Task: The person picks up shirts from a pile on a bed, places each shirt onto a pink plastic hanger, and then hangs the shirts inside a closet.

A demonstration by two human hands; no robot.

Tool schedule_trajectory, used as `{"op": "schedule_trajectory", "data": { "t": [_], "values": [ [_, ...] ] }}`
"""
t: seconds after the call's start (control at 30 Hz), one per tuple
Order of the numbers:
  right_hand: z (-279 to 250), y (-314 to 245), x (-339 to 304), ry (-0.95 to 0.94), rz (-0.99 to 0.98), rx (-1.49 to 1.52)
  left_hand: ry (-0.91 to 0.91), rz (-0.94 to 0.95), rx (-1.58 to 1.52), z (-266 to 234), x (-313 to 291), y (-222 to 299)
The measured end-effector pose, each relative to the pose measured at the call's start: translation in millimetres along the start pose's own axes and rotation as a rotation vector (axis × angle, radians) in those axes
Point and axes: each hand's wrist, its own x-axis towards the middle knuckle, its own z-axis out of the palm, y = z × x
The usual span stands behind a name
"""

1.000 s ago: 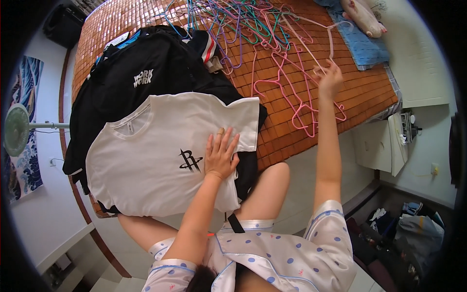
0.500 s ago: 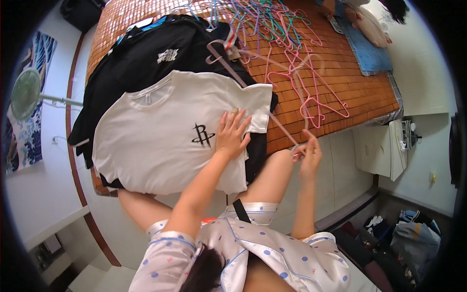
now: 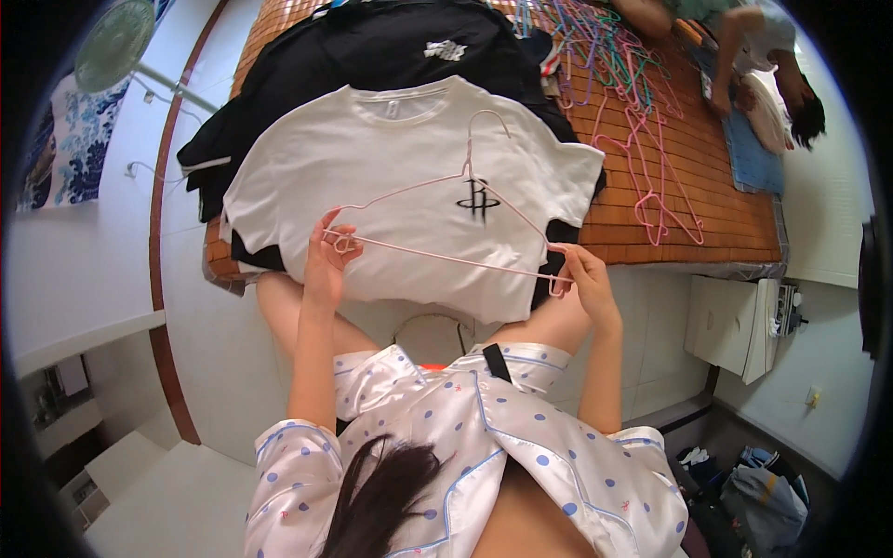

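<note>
A pink clothes hanger (image 3: 437, 257) is held up in front of me, its hook pointing away. My left hand (image 3: 327, 260) grips its left corner, fingers curled round the wire. At the right corner, my right hand (image 3: 584, 279) pinches it the same way. Beneath the hanger a white T-shirt (image 3: 307, 177) with a black printed emblem lies spread flat at the table's near edge, collar away from me. It rests on a pile of black shirts (image 3: 344, 65).
Tangled coloured hangers (image 3: 605, 56) lie at the far right of the brown tiled-mat table (image 3: 651, 253), with loose pink hangers (image 3: 651, 177) nearer. Another person (image 3: 763, 56) is beyond, beside a blue cloth (image 3: 753, 167). A green fan (image 3: 113, 42) stands at left.
The hanger has moved from the right side to above the white T-shirt. My left hand has left the shirt and taken the hanger's left corner. The view has shifted.
</note>
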Motion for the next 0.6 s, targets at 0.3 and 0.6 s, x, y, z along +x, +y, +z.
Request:
{"op": "schedule_trajectory", "data": {
  "t": [0.3, 0.6],
  "values": [
    [52, -16, 69, -0.022, -0.060, -0.413, 0.071, 0.094, 0.322, -27, -12, 21],
    [150, -35, 151, 0.032, -0.033, -0.582, -0.061, 0.164, 0.444, -38, -21, -8]
  ]
}}
